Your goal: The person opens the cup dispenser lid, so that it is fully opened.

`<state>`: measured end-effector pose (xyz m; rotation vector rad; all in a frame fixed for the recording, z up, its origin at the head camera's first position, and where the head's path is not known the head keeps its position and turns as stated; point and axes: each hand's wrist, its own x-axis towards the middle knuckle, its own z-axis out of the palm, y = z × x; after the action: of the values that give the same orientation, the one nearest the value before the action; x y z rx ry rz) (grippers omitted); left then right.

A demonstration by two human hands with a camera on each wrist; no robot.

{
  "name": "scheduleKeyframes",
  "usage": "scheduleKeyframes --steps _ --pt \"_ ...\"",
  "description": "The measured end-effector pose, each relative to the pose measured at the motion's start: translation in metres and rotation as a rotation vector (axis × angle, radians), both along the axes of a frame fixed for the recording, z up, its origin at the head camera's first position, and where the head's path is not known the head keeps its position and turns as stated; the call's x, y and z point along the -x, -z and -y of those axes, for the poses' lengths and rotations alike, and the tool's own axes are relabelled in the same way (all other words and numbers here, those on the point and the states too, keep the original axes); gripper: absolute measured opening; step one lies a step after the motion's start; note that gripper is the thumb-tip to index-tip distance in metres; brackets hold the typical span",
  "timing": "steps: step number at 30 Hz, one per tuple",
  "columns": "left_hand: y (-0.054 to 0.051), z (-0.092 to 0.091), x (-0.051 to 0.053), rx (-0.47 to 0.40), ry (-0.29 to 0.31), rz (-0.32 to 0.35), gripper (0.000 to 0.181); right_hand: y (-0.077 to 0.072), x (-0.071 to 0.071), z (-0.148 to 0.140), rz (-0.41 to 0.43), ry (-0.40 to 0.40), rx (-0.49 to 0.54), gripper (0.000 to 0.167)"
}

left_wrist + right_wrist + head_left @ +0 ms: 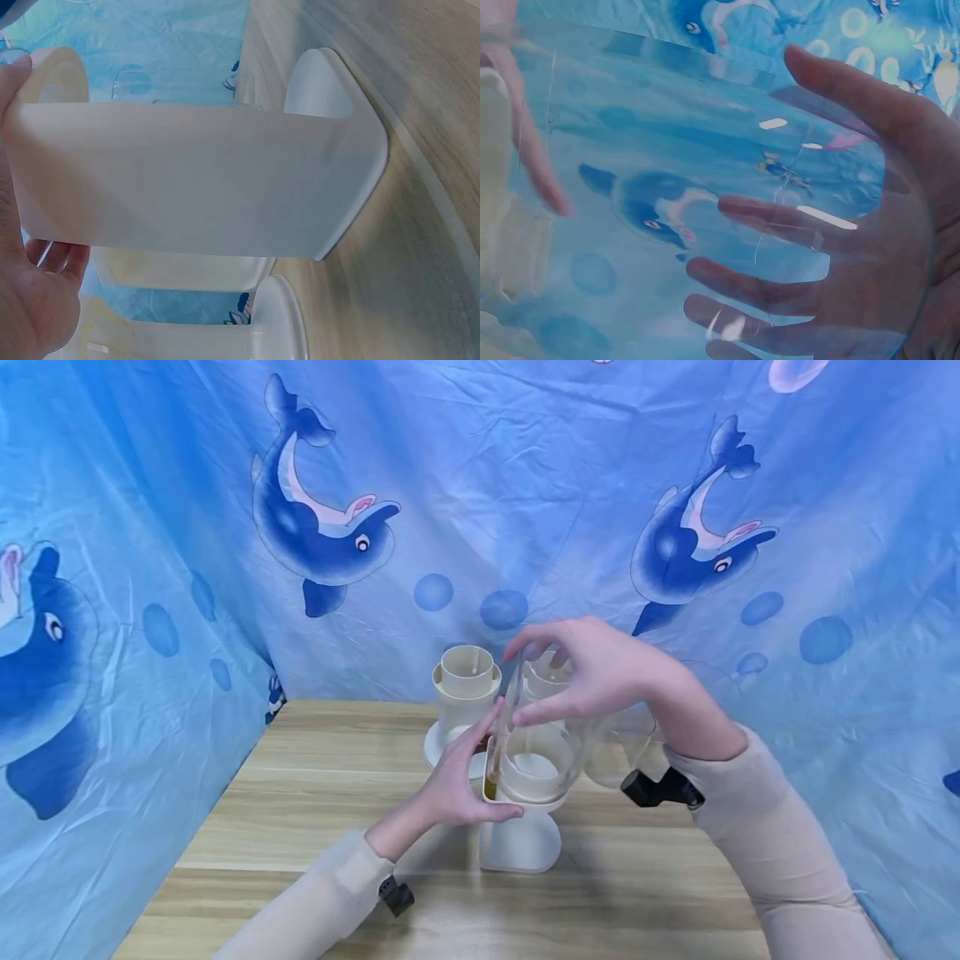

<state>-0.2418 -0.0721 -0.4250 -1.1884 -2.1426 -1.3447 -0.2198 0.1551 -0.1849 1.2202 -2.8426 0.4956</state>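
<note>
A white dispenser stand (520,845) with a flat foot and a round upper holder stands on the table. My left hand (453,785) grips the upper part of its upright back, thumb toward the front; the left wrist view shows the broad white back panel (172,180) between thumb and fingers. Over the holder is a clear, rounded see-through container (630,232), tilted. My right hand (600,668) holds it from above, thumb and fingers spread around its wall. How far the container sits inside the holder cannot be told.
Behind the stand are another white dispenser stand (467,697) and a further white cylindrical part (553,667), partly hidden by my right hand. More clear containers (611,756) stand at the right. A blue dolphin-print curtain (465,485) hangs behind the wooden table (322,777).
</note>
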Motion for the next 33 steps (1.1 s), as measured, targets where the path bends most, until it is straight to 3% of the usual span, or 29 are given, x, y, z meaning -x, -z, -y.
scheduleKeyframes --steps 5,13,17,21,29,31,33 --pt "-0.009 -0.001 -0.004 0.068 -0.039 0.006 0.122 -0.015 -0.012 -0.027 -0.012 0.12 0.037 0.046" --pt "-0.051 -0.016 -0.025 0.129 -0.175 0.048 0.083 -0.024 -0.024 -0.07 -0.029 0.254 0.019 0.038" --pt "-0.063 -0.024 -0.029 0.177 -0.235 0.051 0.075 -0.024 -0.023 -0.087 -0.034 0.349 -0.03 0.045" --pt "-0.066 -0.022 -0.028 0.197 -0.2 0.059 0.07 -0.024 -0.021 -0.103 -0.041 0.427 -0.09 0.053" --pt "-0.077 -0.003 -0.021 0.276 0.012 0.023 0.068 -0.017 -0.018 -0.127 -0.042 0.501 -0.182 0.056" --pt "-0.08 -0.005 -0.025 0.305 -0.012 0.011 0.071 -0.015 -0.016 -0.13 -0.044 0.512 -0.2 0.059" --pt "-0.081 -0.01 -0.03 0.316 -0.076 -0.003 0.074 -0.012 -0.014 -0.133 -0.045 0.531 -0.219 0.064"
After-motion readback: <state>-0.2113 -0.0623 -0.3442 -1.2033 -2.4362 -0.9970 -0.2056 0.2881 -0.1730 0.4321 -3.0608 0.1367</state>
